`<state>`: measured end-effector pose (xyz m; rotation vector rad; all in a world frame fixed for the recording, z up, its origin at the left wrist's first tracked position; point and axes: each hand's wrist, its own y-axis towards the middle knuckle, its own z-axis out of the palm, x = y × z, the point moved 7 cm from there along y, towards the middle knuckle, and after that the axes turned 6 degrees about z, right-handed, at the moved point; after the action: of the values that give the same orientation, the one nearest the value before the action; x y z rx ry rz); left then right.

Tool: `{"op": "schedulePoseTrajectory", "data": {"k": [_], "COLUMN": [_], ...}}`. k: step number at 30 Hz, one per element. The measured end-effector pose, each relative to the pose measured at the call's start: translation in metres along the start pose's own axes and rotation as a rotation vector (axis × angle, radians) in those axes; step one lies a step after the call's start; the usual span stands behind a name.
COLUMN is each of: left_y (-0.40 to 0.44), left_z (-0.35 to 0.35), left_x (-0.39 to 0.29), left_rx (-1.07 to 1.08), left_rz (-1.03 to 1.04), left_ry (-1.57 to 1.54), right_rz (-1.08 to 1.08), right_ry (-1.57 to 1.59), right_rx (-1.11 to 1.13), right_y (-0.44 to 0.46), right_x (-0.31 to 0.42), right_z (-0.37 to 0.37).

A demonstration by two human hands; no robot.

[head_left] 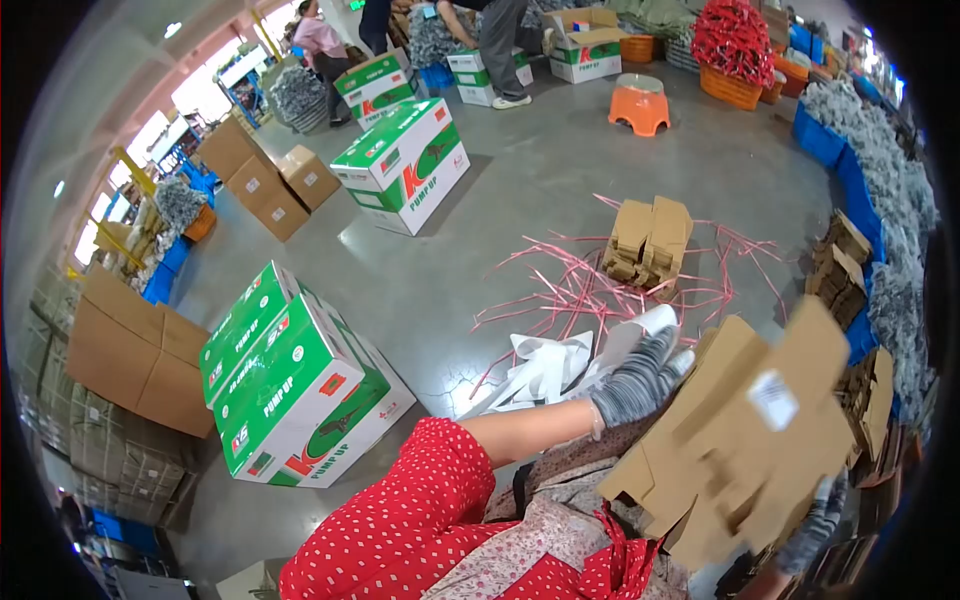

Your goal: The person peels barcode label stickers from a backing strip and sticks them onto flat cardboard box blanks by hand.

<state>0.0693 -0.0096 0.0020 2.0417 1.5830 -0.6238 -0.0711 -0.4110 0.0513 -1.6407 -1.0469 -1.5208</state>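
Note:
My left hand [637, 385], in a grey striped glove with pale fingertips, is stretched out with its fingers apart beside the left edge of a flattened cardboard box [690, 440]. The brown box bears a white label and is partly blurred. My right hand [815, 528], also in a grey glove, is by the lower right edge of the cardboard; its fingers are too blurred and dark to tell their grip. White strips [545, 365] lie on the floor next to my left hand. Beyond them a stack of folded cardboard [650, 240] stands among pink straps [560, 285].
Green and white boxes [290, 385] stand at the left, another [400, 165] farther off. Plain brown cartons [265, 185] and an orange stool [640, 105] are on the floor. Blue bins [865, 200] of silvery tinsel-like material line the right. People work at the back.

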Motion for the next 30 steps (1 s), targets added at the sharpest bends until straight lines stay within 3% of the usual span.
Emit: {"op": "schedulePoseTrajectory", "data": {"k": [3, 7, 10, 12, 13, 14, 16, 18, 19, 22, 27, 30], "left_y": [0.015, 0.009, 0.011, 0.019, 0.021, 0.022, 0.034, 0.061, 0.066, 0.063, 0.064, 0.058], "left_z": [0.017, -0.051, -0.073, -0.082, -0.086, -0.092, -0.094, -0.076, -0.081, -0.124, -0.145, -0.13], "left_x": [0.041, 0.01, 0.006, -0.009, -0.025, -0.043, -0.069, -0.097, -0.108, -0.148, -0.141, -0.141], "left_rx": [-0.267, -0.2, -0.289, -0.328, -0.339, -0.345, -0.336, -0.109, -0.105, -0.313, -0.318, 0.072], "left_rz": [0.095, 0.165, 0.228, 0.265, 0.344, 0.422, 0.503, 0.433, 0.442, 0.418, 0.433, 0.362], "left_ry": [-0.613, -0.285, -0.279, -0.279, -0.405, -0.528, -0.652, -0.715, -0.716, -0.672, -0.738, -1.093], "right_rz": [0.236, 0.276, 0.332, 0.374, 0.026, 0.05, -0.203, -0.366, -0.443, -0.338, -0.298, -0.368], "right_ry": [0.171, 0.002, -0.183, -0.307, -0.133, -0.054, -0.001, 0.095, 0.22, 0.164, 0.178, 0.06], "right_rx": [-0.426, -0.372, -0.323, -0.297, -0.148, -0.075, 0.149, 0.31, 0.355, 0.365, 0.298, 0.257], "right_y": [0.042, 0.069, 0.084, 0.108, 0.126, 0.109, 0.054, 0.011, -0.002, -0.002, 0.005, 0.002], "right_x": [-0.07, -0.115, -0.124, -0.145, -0.126, -0.072, 0.046, 0.093, 0.101, 0.118, 0.135, 0.141], "right_z": [-0.092, -0.097, -0.079, -0.107, -0.082, -0.027, 0.1, 0.173, 0.197, 0.225, 0.231, 0.233]}}
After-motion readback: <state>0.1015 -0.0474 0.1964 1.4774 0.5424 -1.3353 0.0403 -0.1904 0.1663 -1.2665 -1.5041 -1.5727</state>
